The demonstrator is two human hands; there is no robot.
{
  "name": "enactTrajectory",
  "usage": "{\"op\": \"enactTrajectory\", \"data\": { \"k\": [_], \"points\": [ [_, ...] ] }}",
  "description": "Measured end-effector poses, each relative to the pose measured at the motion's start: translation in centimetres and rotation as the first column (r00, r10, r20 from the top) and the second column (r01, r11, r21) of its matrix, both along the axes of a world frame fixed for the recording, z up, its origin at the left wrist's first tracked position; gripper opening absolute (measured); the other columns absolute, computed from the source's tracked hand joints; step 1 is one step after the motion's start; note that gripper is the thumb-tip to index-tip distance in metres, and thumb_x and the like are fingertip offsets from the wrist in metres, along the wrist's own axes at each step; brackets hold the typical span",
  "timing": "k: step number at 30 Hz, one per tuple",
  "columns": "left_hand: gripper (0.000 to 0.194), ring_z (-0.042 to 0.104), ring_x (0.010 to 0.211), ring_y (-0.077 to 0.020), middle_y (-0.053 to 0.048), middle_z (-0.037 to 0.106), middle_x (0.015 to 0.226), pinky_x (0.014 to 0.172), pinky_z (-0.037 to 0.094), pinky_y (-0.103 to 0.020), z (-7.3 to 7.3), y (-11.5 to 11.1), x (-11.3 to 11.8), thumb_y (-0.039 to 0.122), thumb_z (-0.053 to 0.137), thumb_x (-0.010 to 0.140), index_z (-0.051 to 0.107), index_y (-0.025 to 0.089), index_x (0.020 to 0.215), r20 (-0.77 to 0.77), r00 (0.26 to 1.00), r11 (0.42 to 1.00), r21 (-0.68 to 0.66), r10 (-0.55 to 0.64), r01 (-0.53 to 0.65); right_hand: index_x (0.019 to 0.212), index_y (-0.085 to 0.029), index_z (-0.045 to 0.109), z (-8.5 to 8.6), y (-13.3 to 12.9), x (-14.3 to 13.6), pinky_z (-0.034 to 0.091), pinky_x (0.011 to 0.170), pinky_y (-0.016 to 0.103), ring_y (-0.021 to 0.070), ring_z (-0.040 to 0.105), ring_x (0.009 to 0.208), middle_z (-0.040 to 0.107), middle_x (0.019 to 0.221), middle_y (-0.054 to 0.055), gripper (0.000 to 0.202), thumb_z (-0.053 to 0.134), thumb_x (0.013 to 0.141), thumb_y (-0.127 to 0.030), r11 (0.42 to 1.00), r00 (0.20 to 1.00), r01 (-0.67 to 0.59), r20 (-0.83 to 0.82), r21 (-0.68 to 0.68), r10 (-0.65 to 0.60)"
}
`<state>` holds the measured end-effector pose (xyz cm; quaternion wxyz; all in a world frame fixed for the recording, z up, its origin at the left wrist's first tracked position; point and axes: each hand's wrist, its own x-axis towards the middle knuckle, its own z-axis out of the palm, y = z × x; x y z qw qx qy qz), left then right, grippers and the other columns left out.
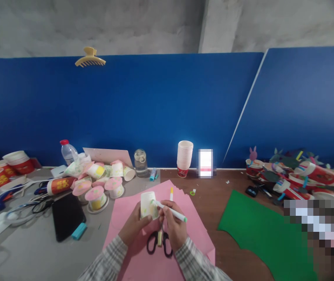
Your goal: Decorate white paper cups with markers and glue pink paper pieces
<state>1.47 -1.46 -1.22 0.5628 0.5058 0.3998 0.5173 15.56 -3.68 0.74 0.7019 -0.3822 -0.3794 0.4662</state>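
My left hand [135, 223] is closed around a white paper cup [148, 201] with faint green and yellow marks on its side. In my right hand [175, 226] is a white marker with a green end [175, 212], its tip at the cup's wall. Under the hands lie black-handled scissors [152, 242] on pink paper [134, 257]; their blades are partly hidden. A pale yellow piece [159, 239] lies between the handles. Just above my right hand shows a yellow-tipped white marker [171, 193], its lower part hidden.
To the left sit pink-topped paper cups [95, 197], a black tablet [68, 216] and a turquoise piece [79, 231]. Behind stand a glass jar [140, 163] and a cup stack [185, 156]. Green paper [260, 234] and a heap of decorated cups [301, 179] lie right.
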Motion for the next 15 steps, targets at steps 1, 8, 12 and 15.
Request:
{"op": "enactTrajectory", "data": {
  "k": [1, 8, 12, 15],
  "points": [
    [0.052, 0.055, 0.093, -0.033, -0.006, 0.067, 0.091, 0.082, 0.042, -0.044, 0.01, 0.0, 0.0, 0.034, 0.077, 0.048, 0.059, 0.022, 0.095, 0.001, 1.0, 1.0, 0.0, 0.0, 0.0, 0.072, -0.019, 0.067, 0.01, -0.01, 0.01, 0.045, 0.041, 0.023, 0.0143, 0.053, 0.04, 0.061, 0.048, -0.002, 0.02, 0.061, 0.064, -0.037, 1.0, 1.0, 0.002, -0.001, 0.0, -0.002],
    [0.056, 0.056, 0.09, -0.0336, -0.006, 0.068, 0.089, 0.08, 0.043, -0.045, 0.36, -0.19, 0.17, 0.032, 0.079, 0.045, 0.059, 0.022, 0.097, 0.028, 0.999, 0.999, -0.029, 0.026, -0.025, 0.07, -0.018, 0.067, 0.21, -0.16, 0.06, 0.045, 0.038, 0.023, 0.0153, 0.053, 0.039, 0.061, 0.048, -0.001, 0.021, 0.062, 0.064, -0.037, 1.0, 1.0, -0.02, 0.017, -0.018, 0.021],
    [0.053, 0.055, 0.091, -0.0334, -0.007, 0.068, 0.088, 0.08, 0.043, -0.044, 0.37, -0.24, 0.23, 0.032, 0.079, 0.046, 0.06, 0.021, 0.094, 0.043, 0.999, 0.999, -0.037, 0.016, -0.014, 0.071, -0.018, 0.067, -0.01, -0.06, 0.06, 0.046, 0.04, 0.024, 0.0155, 0.054, 0.04, 0.061, 0.048, -0.002, 0.02, 0.061, 0.065, -0.036, 1.0, 1.0, 0.005, 0.017, -0.005, -0.005],
    [0.051, 0.056, 0.089, -0.0325, -0.006, 0.068, 0.086, 0.079, 0.043, -0.044, 0.32, -0.24, 0.22, 0.032, 0.078, 0.047, 0.06, 0.021, 0.093, 0.036, 0.999, 0.999, -0.034, 0.016, -0.015, 0.07, -0.018, 0.067, -0.1, -0.05, 0.05, 0.046, 0.039, 0.023, 0.0153, 0.054, 0.04, 0.061, 0.048, -0.002, 0.02, 0.061, 0.064, -0.037, 1.0, 1.0, -0.017, 0.018, -0.013, 0.017]
  ]
}}
